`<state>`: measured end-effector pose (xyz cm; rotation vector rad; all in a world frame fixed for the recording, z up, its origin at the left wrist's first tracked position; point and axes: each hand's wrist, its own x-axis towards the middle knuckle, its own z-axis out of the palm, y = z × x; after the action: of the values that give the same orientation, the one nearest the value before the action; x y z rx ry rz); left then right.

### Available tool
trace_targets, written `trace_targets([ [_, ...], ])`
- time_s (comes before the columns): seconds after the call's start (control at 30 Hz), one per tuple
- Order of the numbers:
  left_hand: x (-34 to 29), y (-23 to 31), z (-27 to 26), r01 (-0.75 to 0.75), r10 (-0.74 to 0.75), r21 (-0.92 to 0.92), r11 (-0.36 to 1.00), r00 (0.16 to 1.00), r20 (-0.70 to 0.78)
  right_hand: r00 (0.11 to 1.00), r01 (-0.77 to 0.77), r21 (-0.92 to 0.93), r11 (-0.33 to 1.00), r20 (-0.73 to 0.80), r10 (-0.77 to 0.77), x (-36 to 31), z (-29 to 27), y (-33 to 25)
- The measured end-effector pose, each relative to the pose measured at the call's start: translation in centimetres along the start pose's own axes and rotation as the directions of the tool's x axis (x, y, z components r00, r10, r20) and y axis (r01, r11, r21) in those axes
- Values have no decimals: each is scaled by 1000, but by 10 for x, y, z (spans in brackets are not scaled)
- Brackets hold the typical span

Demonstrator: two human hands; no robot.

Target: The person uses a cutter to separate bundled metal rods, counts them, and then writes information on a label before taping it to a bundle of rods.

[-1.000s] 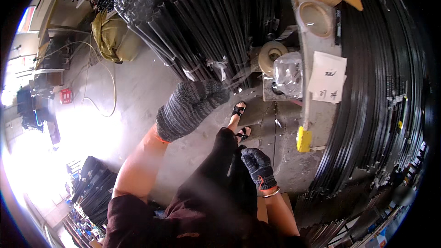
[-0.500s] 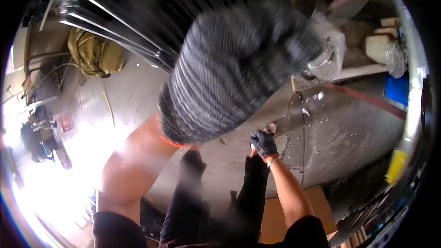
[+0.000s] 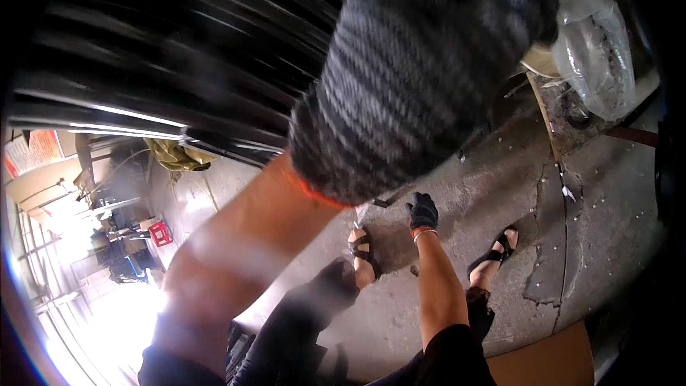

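My left hand, in a dark grey knit glove with an orange-edged cuff, is raised close to the camera. Its fingers curl closed at the top right, blurred and partly cut off, so anything inside them is hidden. Behind it, a stack of long, shiny black bars fills the upper left. A clear plastic bag shows just beyond the curled fingers; whether they touch is unclear. Lower down, my right hand, gloved alike, hangs over the floor with its thumb apart from the fingers, holding nothing visible.
Below are my sandalled feet on a cracked concrete floor with small white scraps. An olive cover and a red stool-like object stand at the left. Brown cardboard lies at the lower right.
My view has shifted, and the black bars take up more of the upper left. My left hand appears higher and further right. My right hand's fingers have loosened from a curl.
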<state>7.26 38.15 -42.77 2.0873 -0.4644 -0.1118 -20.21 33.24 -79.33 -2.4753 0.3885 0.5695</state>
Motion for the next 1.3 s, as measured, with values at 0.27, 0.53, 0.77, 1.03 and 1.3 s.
trace_targets([
  [0.27,-14,-28,33,70,-71,22,997,997,41,933,170,-202,964,-281,-224,68,55,-17],
  [0.53,-12,-19,36,123,-117,-52,991,987,113,983,84,-187,979,-143,-111,69,66,-15],
  [0.77,-13,4,33,155,-144,-69,985,979,143,969,247,-143,958,34,-245,57,38,-20],
  [1.03,-18,83,22,174,-135,-197,965,971,195,973,-48,219,974,232,-4,-46,-32,79],
  [1.3,-34,213,-45,374,-356,-149,915,925,136,924,-345,938,-7,339,-177,-192,-266,42],
])
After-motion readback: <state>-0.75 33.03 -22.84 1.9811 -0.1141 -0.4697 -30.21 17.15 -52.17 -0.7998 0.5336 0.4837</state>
